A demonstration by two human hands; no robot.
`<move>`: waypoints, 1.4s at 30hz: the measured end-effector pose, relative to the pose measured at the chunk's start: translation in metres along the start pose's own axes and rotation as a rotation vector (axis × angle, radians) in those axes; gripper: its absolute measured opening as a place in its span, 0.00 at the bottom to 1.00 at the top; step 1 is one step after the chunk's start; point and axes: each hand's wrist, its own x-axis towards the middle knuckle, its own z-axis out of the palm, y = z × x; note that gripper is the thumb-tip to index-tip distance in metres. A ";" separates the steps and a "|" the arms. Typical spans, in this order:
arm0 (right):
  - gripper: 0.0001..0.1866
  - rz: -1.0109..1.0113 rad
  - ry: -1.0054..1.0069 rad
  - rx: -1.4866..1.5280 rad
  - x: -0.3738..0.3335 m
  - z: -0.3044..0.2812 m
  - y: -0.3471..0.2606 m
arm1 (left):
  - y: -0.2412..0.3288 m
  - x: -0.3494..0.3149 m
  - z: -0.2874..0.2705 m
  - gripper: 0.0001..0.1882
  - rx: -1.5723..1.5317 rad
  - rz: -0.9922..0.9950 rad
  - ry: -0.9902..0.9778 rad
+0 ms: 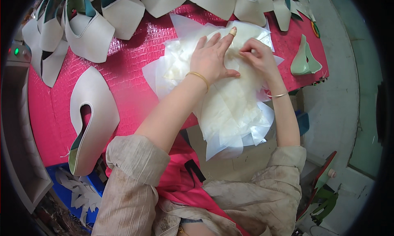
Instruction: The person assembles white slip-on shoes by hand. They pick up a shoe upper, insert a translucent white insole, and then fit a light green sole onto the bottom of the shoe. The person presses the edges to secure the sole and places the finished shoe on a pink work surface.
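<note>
Wisely steadied translucent sheets [232, 98] against slipping under an empty, wide-spread left hand [210, 58], with any hold by the curled right hand [261, 57] indiscernible.

From here I see the left hand [209, 59] spread on white sheets [227, 104] over a pink table [135, 63], the right hand [261, 58] curled nearby.

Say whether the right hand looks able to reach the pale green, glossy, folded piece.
Probably yes: only a translucent sheet's corner and pink table covering lie between the right hand and that green piece.
</note>
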 end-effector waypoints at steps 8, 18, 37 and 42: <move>0.02 0.043 0.041 0.505 -0.022 -0.020 0.014 | -0.003 0.000 -0.001 0.54 0.053 0.042 -0.033; 0.03 0.048 0.139 0.465 -0.031 -0.031 0.026 | 0.031 -0.023 0.012 0.46 0.139 0.042 -0.190; 0.14 -0.382 0.376 -0.176 -0.045 0.027 -0.184 | 0.035 -0.057 -0.204 0.12 -0.518 -0.124 -0.627; 0.28 -0.119 -0.111 0.830 -0.075 0.080 -0.242 | 0.001 -0.147 -0.227 0.04 0.232 0.205 0.255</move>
